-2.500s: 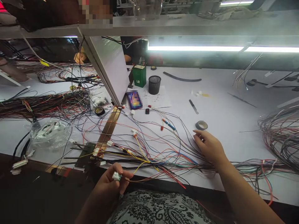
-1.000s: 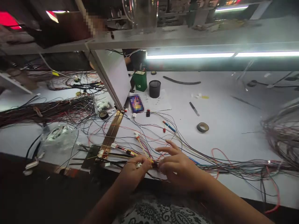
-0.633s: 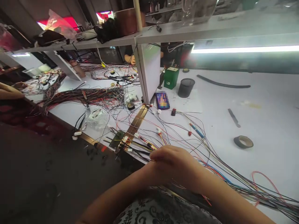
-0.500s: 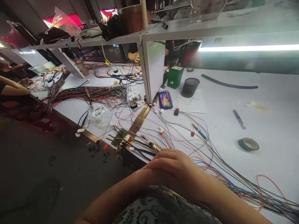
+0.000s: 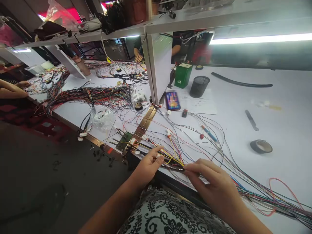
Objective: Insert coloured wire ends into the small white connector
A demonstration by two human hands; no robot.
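Yellow wires (image 5: 179,160) run between your two hands, with red and black ones beside them, close to the near side of the white table (image 5: 294,130). Think of a clock laid flat, its middle between your hands and 12 straight ahead. Your left hand (image 5: 147,166) is at 9 o'clock, thumb and first finger closed on what seems to be a small white plug (image 5: 158,156) — most of it is hidden. Your right hand (image 5: 214,182) is at 4, its fingertips pinched narrow on thin wires; I cannot tell how many.

I'd judge the step in hand as fine finger work: left minding the plug, right picking at the bunch. A good move from here calls for small, soft pulls, so nothing snags.

Now the edges. The dark front edge (image 5: 175,186) is close by at 6 o'clock. At 10, a green board (image 5: 123,141) sits near the edge, and a brass-coloured strip (image 5: 145,125) is at 11; wires cross both — go slow that way. A tall white panel (image 5: 162,65) stands far off at 12. The thick run of wires (image 5: 258,196) goes off past 4. You have more room toward 2, where a flat metal tool (image 5: 251,120) lies, with a tape roll (image 5: 261,147) near 3.
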